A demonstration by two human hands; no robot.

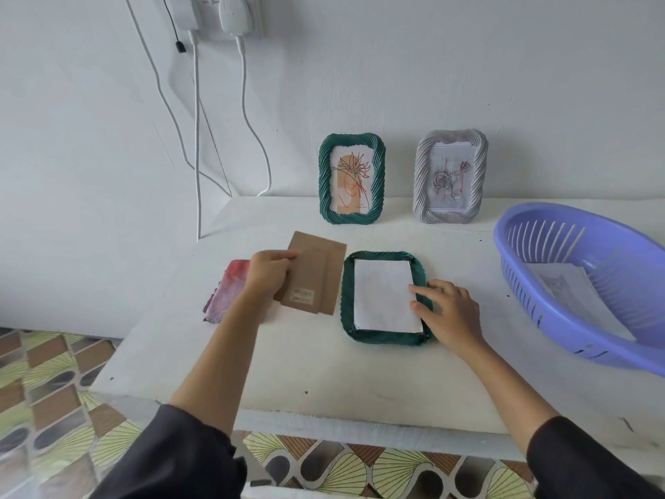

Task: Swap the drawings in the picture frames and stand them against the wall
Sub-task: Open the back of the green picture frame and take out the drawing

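Green frame [384,333], face down on surface [306,361], white paper [385,295] inside; right hand [449,311] fingers straight, pressing paper. Left hand [268,273] grips cardboard backing [316,279].

Upright green frame [325,181] at 12 o'clock: dark green, twisted-rope ribs. Its flower drawing [354,181]: orange patch, black lines, red scribble. Grey frame [421,181] at 1 o'clock: pale grey, same ribs. Its rose drawing [449,181]: grey with red marks. Flat green frame [347,297]: dark green, holding a plain white sheet [383,293]. At its 9 o'clock, brown cardboard [313,279], then a blotchy pink-to-purple cloth [228,293]. Basket [611,282] at 3 o'clock: lilac, slotted. Table [324,372]: white. Floor [54,372] at 7 o'clock: yellow-green fans, brown and grey tiles.
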